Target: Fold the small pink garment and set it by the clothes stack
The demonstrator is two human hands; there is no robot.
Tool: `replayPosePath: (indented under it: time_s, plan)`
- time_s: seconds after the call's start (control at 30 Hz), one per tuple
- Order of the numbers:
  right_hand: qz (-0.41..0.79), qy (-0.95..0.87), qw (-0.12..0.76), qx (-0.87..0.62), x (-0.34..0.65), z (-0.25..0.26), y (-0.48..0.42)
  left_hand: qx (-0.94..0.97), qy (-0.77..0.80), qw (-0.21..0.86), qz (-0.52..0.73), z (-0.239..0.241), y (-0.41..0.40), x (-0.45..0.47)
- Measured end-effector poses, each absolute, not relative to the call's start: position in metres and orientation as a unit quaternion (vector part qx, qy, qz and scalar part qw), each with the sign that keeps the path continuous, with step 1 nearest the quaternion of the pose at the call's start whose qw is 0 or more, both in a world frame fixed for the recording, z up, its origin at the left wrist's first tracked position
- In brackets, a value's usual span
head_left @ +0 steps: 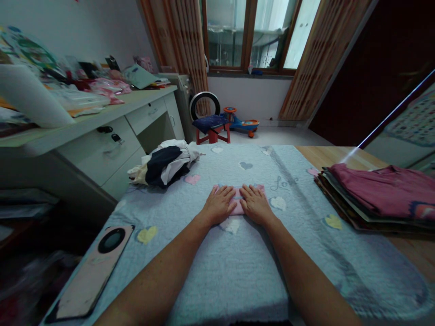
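The left hand [220, 204] and right hand [255, 204] rest open and flat on a pink cloth [239, 207]. Folded clothes [380, 192] lie stacked at right.

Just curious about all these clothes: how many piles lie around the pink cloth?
2: a crumpled heap to the left of the pink cloth and a folded stack to its right.
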State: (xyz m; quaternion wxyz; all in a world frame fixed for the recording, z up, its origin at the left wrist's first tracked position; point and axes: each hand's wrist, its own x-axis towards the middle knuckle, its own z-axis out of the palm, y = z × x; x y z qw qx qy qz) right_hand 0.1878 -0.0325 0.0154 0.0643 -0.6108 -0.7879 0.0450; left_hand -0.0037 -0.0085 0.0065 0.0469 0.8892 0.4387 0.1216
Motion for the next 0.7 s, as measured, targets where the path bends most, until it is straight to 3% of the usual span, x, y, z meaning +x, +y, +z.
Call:
replayPosePath:
  time_s: [0.3, 0.57, 0.7]
  plan:
    - [0.054, -0.753, 0.186, -0.629, 0.1968, 0.0094, -0.0291, 0.885, 0.445, 0.053, 0.126, 0.0062, -0.0086, -0.0038]
    - [-0.002, -0.748, 0.117, -0.653, 0.1914, 0.0100, -0.0316, 0.877, 0.461, 0.059, 0.122, 0.0101, -0.0099, -0.0029]
    - [-0.008, -0.757, 0.143, -0.638, 0.1927, 0.0110, -0.0318, 0.873, 0.466, 0.057, 0.136, 0.0094, -0.0108, -0.0029]
